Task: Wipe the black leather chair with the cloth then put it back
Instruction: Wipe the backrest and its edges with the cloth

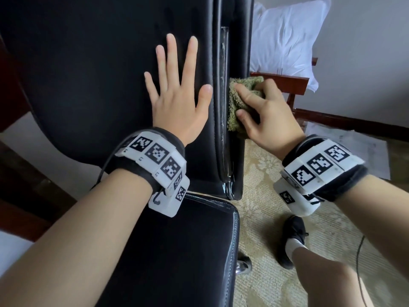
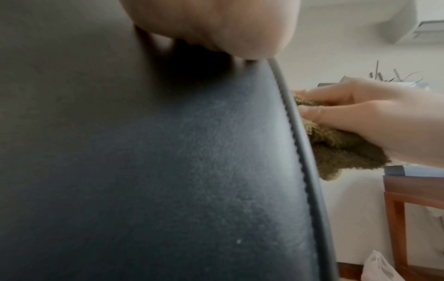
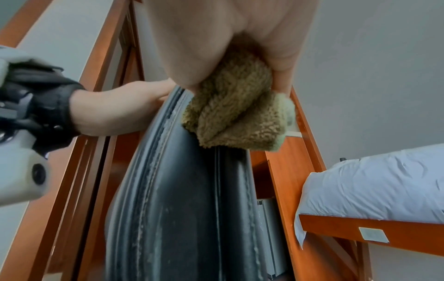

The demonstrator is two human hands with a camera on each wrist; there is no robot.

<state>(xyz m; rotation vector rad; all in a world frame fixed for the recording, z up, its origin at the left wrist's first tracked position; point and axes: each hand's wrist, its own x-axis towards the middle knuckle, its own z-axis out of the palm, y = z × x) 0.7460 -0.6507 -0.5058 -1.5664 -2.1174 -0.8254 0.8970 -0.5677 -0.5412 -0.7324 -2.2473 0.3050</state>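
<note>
The black leather chair (image 1: 93, 80) fills the left and middle of the head view, its backrest upright and its seat (image 1: 177, 251) below. My left hand (image 1: 177, 89) lies flat on the backrest with fingers spread and straight. My right hand (image 1: 263, 116) grips a bunched olive-green fluffy cloth (image 1: 240, 103) and presses it against the backrest's right side edge (image 1: 223, 103). In the right wrist view the cloth (image 3: 238, 117) bulges out below my palm against the dusty side seam (image 3: 168, 171). The left wrist view shows the cloth (image 2: 336, 150) just past the piped edge (image 2: 298, 136).
A white pillow (image 1: 285, 38) lies on a wooden-framed bed (image 1: 285, 83) right of the chair. Patterned carpet (image 1: 265, 173) covers the floor, with papers (image 1: 354, 145) on it, my shoe (image 1: 292, 240) and a cable (image 1: 359, 262). Wooden furniture (image 1: 13, 85) stands at the left.
</note>
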